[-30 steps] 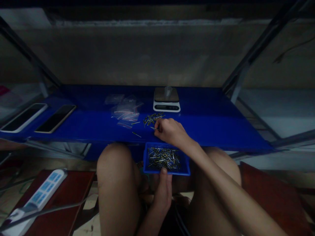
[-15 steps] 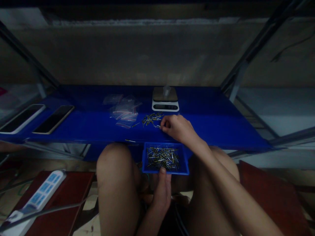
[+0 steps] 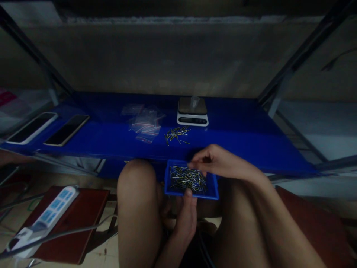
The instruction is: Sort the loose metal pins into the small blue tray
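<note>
1. The left hand (image 3: 185, 214) sits low between the person's knees. Its grip is closed on the near edge of the blue tray (image 3: 214, 192), with the thumb tip pressed on the rim.
2. The blue tray is held just below and in front of the front edge of the blue shelf (image 3: 237, 141), between the two bare knees.
3. A heap of thin metal pins (image 3: 187, 179) lies criss-crossed in the tray and covers most of its floor.
4. The right hand (image 3: 220, 162) hovers over the far side of the tray, palm down. Its fingertips (image 3: 192, 165) are drawn together in a pinch just above the pins. The picture is too dim to tell whether this grip has a pin in it.
5. A smaller scatter of loose pins (image 3: 177, 134) lies on the blue shelf, beyond the tray and well apart from the right hand.
6. A small white scale (image 3: 192, 112) stands just behind the loose pins, with something small and clear on its plate.
7. A pile of clear plastic bags (image 3: 146, 124) lies to the left of the loose pins.
8. Two phones (image 3: 67, 129) lie flat, side by side, at the left end of the shelf.
9. A white power strip (image 3: 44, 219) rests on a red stool (image 3: 86, 208) at lower left, beside the left knee.
</note>
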### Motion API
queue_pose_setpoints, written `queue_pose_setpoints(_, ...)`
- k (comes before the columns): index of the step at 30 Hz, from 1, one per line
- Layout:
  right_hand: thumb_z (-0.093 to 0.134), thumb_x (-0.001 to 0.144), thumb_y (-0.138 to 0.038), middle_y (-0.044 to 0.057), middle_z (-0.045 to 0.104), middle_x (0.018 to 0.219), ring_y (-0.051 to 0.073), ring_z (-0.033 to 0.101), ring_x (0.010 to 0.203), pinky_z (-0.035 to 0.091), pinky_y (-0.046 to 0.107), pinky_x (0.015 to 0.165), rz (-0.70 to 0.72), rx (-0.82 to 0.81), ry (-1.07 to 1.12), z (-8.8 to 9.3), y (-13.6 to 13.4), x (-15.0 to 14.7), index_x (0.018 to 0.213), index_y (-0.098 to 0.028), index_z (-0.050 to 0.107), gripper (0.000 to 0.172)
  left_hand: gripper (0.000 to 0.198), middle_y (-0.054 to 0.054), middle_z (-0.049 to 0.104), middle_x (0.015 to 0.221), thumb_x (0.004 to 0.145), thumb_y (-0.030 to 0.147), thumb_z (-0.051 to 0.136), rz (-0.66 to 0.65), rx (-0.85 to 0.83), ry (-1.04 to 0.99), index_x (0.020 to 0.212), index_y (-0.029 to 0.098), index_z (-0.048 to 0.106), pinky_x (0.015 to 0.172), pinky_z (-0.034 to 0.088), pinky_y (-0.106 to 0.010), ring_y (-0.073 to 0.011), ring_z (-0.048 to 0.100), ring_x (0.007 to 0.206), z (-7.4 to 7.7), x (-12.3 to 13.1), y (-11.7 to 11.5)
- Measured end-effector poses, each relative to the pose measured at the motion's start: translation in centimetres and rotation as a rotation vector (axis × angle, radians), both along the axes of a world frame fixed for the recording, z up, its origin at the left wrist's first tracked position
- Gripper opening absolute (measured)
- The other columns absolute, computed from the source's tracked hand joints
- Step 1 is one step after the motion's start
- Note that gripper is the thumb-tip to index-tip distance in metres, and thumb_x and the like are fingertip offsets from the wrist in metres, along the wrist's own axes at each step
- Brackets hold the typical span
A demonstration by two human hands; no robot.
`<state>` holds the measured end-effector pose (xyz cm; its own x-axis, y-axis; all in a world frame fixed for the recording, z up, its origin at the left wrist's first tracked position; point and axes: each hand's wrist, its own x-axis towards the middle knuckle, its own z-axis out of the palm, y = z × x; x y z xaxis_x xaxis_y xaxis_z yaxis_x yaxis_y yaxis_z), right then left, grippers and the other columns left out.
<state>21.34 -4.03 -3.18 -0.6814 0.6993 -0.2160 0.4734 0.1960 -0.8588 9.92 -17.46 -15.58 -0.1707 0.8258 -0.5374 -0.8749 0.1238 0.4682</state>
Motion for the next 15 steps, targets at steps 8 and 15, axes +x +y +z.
queue_pose_setpoints(8, 0.064, 0.092, -0.059, 0.007, 0.076, 0.082, 0.015, 0.060, 0.062, 0.047, 0.029, 0.060, -0.616, 0.349, -0.002, -1.6, -0.5, 4.8, 0.097, -0.019, 0.080, 0.043, 0.093, -0.015, 0.064, 0.146, 0.058, 0.057, 0.098, -0.220, -0.004, 0.106, 0.137, 0.023, 0.062, 0.124, 0.039, -0.049, -0.0365, 0.054, 0.142, -0.6, 0.8, -1.6)
queue_pose_setpoints(15, 0.067, 0.092, -0.062, 0.005, 0.074, 0.079, 0.018, 0.066, 0.069, 0.050, 0.029, 0.062, -0.639, 0.342, 0.005, -1.3, -2.8, 4.9, 0.100, -0.023, 0.079, 0.042, 0.090, -0.019, 0.066, 0.142, 0.063, 0.063, 0.092, -0.313, 0.181, 0.106, 0.137, 0.020, 0.062, 0.124, 0.036, -0.055, -0.0390, 0.057, 0.138, -0.5, 0.3, -2.0)
